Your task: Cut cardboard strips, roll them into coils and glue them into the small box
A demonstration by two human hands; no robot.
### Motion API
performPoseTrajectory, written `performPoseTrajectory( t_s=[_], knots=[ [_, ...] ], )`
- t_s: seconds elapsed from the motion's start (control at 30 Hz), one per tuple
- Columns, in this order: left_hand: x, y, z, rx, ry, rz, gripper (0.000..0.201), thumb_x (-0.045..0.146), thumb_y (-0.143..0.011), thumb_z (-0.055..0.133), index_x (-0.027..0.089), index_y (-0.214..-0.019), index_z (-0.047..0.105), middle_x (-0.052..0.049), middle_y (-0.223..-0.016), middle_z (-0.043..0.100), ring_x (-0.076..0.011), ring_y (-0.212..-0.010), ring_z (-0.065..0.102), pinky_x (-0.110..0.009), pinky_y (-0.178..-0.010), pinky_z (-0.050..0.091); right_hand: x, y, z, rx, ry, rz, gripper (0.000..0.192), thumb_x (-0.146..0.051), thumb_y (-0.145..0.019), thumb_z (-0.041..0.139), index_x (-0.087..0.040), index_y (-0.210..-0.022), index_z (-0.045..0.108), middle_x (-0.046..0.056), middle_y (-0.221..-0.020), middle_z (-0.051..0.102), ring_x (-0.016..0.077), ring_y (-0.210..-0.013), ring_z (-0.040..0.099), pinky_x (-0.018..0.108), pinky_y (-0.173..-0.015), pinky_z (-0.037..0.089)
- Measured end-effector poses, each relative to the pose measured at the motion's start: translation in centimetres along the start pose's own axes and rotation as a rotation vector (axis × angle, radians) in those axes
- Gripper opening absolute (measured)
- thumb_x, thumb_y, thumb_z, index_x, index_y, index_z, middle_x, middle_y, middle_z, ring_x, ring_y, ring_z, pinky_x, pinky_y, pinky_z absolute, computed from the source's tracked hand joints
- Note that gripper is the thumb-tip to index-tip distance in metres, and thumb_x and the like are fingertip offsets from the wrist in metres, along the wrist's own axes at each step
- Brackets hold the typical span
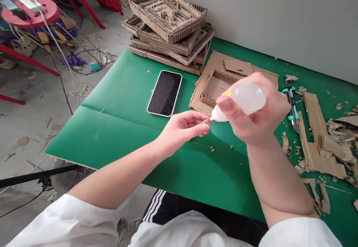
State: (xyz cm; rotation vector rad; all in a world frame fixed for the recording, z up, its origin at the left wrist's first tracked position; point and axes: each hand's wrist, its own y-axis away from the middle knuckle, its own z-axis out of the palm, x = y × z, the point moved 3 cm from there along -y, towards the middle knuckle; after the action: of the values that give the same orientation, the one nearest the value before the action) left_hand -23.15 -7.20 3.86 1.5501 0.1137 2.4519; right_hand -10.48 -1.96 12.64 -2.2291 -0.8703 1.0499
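Observation:
Between the thumb and fingers of my left hand [186,129] is a small cardboard piece [207,121]. My right hand [260,109] is wrapped round a translucent white glue bottle [248,97], tilted so that its nozzle points down to the left. The nozzle tip meets or almost meets the cardboard piece; I cannot tell which. Just behind the hands, a small cardboard frame [214,84] with raised corrugated walls lies on a flat cardboard sheet [197,90]. Part of that frame is hidden by the right hand and bottle.
A stack of cardboard trays [167,27] stands at the back of the green table [117,135]. A phone [164,93] lies left of the hands. To the right are a utility knife [292,109], cardboard strips [316,135] and torn scraps [341,138]. A red stool [33,10] is beyond the table.

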Motion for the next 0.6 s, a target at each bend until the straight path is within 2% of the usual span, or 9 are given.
performPoseTrajectory(
  t_s=[0.1, 0.17, 0.27, 0.33, 0.4, 0.5, 0.6],
  knots=[
    [0.0, 0.0, 0.1, 0.003, -0.004, -0.011, 0.03, 0.034, -0.064, 0.08, 0.014, -0.082, 0.066, 0.0, -0.068, 0.066, -0.0106, -0.062, 0.062, -0.024, -0.061, 0.051, 0.0, 0.0, 0.0, 0.002, -0.004, 0.01, 0.041, -0.065, -0.081, 0.048, -0.026, -0.07, 0.054, -0.002, -0.06, 0.06, 0.0129, -0.061, 0.06, 0.029, -0.053, 0.044],
    [0.0, 0.0, 0.1, 0.004, -0.008, -0.025, 0.029, 0.035, -0.064, 0.08, 0.015, -0.08, 0.066, 0.001, -0.067, 0.066, -0.0112, -0.062, 0.062, -0.025, -0.063, 0.051, -0.3, -0.1, -0.1, 0.051, -0.059, 0.003, 0.035, -0.058, -0.081, 0.055, -0.027, -0.067, 0.052, -0.003, -0.058, 0.059, 0.0119, -0.055, 0.055, 0.029, -0.05, 0.042],
    [0.0, 0.0, 0.1, 0.023, -0.007, -0.051, 0.029, 0.035, -0.063, 0.08, 0.016, -0.081, 0.067, 0.0, -0.067, 0.066, -0.0114, -0.062, 0.062, -0.025, -0.061, 0.051, -0.4, -0.5, -0.5, 0.115, -0.294, 0.047, 0.029, -0.047, -0.079, 0.062, -0.026, -0.063, 0.048, -0.003, -0.059, 0.056, 0.0125, -0.054, 0.053, 0.03, -0.051, 0.043],
    [-0.1, 0.0, 0.0, 0.053, -0.01, -0.059, 0.03, 0.035, -0.062, 0.081, 0.015, -0.081, 0.067, 0.0, -0.068, 0.067, -0.0115, -0.063, 0.062, -0.024, -0.059, 0.05, 0.0, -0.9, -0.6, 0.055, -0.535, 0.152, 0.023, -0.042, -0.079, 0.061, -0.028, -0.068, 0.047, -0.003, -0.066, 0.058, 0.0151, -0.063, 0.06, 0.032, -0.057, 0.049],
    [-0.1, 0.0, -0.1, 0.081, -0.017, -0.063, 0.031, 0.035, -0.062, 0.081, 0.015, -0.081, 0.067, -0.001, -0.069, 0.067, -0.0115, -0.064, 0.062, -0.023, -0.059, 0.05, 0.5, -1.3, -0.7, -0.027, -0.725, 0.251, 0.014, -0.035, -0.08, 0.06, -0.03, -0.078, 0.047, -0.005, -0.067, 0.058, 0.0151, -0.064, 0.062, 0.033, -0.062, 0.053],
    [-0.2, -0.1, -0.1, 0.098, -0.016, -0.071, 0.03, 0.034, -0.063, 0.081, 0.015, -0.081, 0.067, -0.001, -0.071, 0.067, -0.0111, -0.064, 0.062, -0.023, -0.06, 0.05, 1.3, -1.7, -1.2, -0.068, -0.694, 0.319, 0.025, -0.026, -0.075, 0.069, -0.03, -0.092, 0.052, -0.007, -0.068, 0.057, 0.0115, -0.057, 0.057, 0.029, -0.059, 0.051],
    [-0.2, -0.1, -0.1, 0.099, -0.015, -0.075, 0.029, 0.033, -0.063, 0.081, 0.015, -0.081, 0.067, 0.0, -0.07, 0.067, -0.0104, -0.064, 0.062, -0.022, -0.06, 0.05, 2.1, -2.0, -1.6, -0.157, -0.627, 0.298, 0.034, -0.019, -0.068, 0.074, -0.028, -0.098, 0.061, -0.003, -0.085, 0.062, 0.0124, -0.076, 0.06, 0.028, -0.068, 0.051]
  ],
)
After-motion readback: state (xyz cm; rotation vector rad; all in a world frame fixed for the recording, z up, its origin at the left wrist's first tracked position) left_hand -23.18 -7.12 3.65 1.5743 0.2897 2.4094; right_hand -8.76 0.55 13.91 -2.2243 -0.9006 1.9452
